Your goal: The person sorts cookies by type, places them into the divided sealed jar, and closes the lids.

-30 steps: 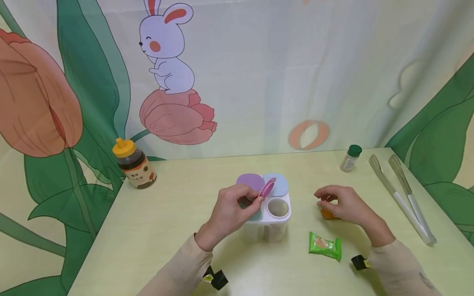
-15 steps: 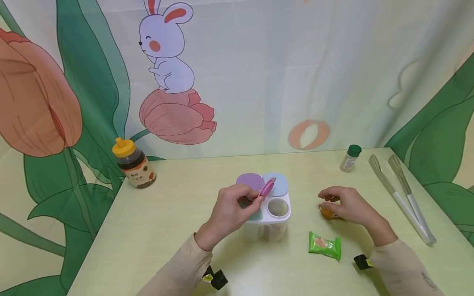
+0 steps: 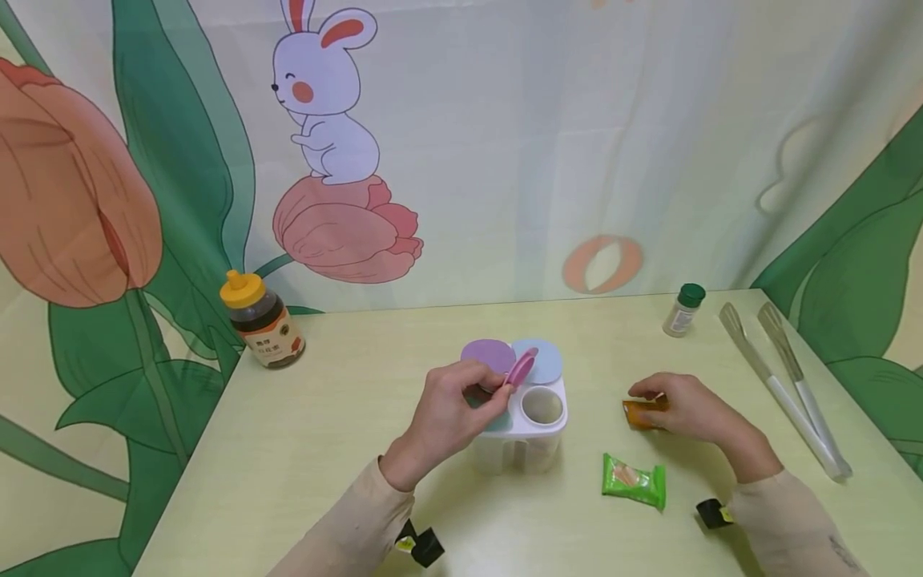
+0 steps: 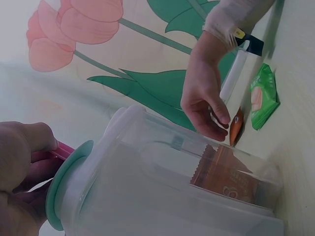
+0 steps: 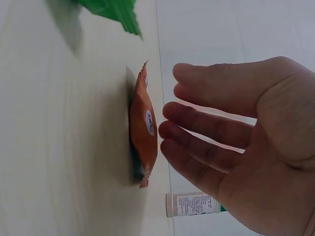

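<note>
A white four-compartment container (image 3: 522,437) stands mid-table with its purple lid (image 3: 486,355) and blue lid (image 3: 546,361) flipped open. My left hand (image 3: 497,386) pinches the pink lid (image 3: 521,366) and holds it tilted up over an empty round well. The left wrist view shows a brown packet (image 4: 229,174) inside the container (image 4: 162,196) and a teal lid (image 4: 61,189). My right hand (image 3: 652,398) hovers low over an orange packet (image 3: 638,414) lying on the table. In the right wrist view the fingers (image 5: 197,123) are relaxed and just off the orange packet (image 5: 142,135).
A green packet (image 3: 633,479) lies in front of the orange one. A honey bottle (image 3: 261,320) stands at back left, a green-capped jar (image 3: 683,308) at back right, and long tongs (image 3: 786,385) along the right edge. Small black items (image 3: 421,545) (image 3: 714,513) lie near both sleeves.
My right hand has dropped lower and slightly right over the orange packet, which now lies flatter on the table. The left hand and pink lid have not moved.
</note>
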A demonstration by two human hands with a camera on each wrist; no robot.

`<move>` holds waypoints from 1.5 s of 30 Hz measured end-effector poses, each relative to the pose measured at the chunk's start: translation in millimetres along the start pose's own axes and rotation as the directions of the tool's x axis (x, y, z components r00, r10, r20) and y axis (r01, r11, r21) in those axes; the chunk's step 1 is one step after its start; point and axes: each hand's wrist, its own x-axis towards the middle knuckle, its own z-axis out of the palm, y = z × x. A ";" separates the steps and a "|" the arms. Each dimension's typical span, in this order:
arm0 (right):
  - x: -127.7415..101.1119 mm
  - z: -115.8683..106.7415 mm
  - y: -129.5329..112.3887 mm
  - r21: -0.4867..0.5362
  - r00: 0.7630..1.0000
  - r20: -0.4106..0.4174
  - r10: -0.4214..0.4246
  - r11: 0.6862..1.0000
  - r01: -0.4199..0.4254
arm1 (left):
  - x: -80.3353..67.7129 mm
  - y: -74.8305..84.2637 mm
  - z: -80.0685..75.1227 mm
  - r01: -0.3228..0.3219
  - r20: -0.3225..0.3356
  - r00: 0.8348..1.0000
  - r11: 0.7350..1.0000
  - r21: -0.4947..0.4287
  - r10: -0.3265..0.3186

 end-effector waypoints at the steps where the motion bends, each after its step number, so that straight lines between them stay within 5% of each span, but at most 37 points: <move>1: -0.2 0.1 0.5 -0.006 1.000 0.014 0.003 1.000 -0.003 | -0.2 -0.1 0.0 0.003 0.000 1.000 1.000 -0.001 -0.003; 23: 3.6 6.1 -0.9 -0.156 0.995 0.085 0.051 0.987 -0.038 | -1.6 -0.6 0.5 0.007 -0.005 1.000 1.000 0.010 -0.007; 45: 2.9 4.7 -2.1 -0.207 1.000 -0.008 0.004 0.978 -0.005 | -0.7 0.1 0.8 0.006 -0.001 1.000 1.000 0.024 -0.006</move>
